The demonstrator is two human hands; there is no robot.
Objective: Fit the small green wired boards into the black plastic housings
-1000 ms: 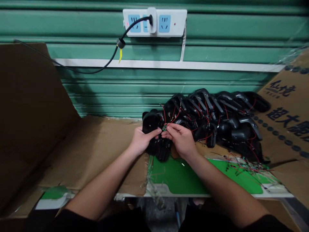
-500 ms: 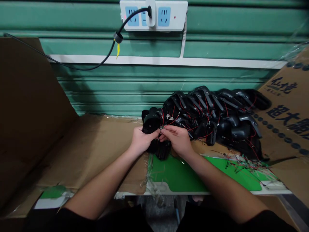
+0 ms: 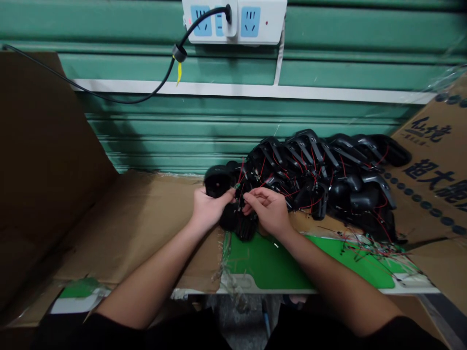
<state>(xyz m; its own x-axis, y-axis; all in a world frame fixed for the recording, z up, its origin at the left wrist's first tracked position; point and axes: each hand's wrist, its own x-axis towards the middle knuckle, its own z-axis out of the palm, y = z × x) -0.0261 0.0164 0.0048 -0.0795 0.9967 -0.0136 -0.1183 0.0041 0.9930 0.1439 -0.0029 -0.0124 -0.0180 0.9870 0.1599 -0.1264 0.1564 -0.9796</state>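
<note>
- Green corrugated steel shutter [image 3: 226, 119] forms the backdrop, with a white horizontal strip [image 3: 255, 91] across it and a white power strip with blue socket faces [image 3: 233, 22] fixed above.
- Black power cable [image 3: 109, 99] runs from the strip down to the left, a yellow tag [image 3: 178, 73] hanging from it.
- Flattened brown cardboard [image 3: 127, 228] covers the work surface and folds up at left; printed cardboard with dark Chinese lettering [image 3: 430, 167] rises at right.
- Bright green mat [image 3: 266, 262] lies at the front edge, scattered with loose wire snippets [image 3: 368, 248].
- Curved black plastic housings with red wires [image 3: 310, 170] lie heaped against the shutter, on the cardboard.
- Left hand [image 3: 209, 209] curls against the nearest round housing [image 3: 217, 182]; whether it grips, cannot tell.
- Right hand [image 3: 266, 211] pinches thin wires [image 3: 241, 187] between thumb and forefinger, just beside the left hand.
</note>
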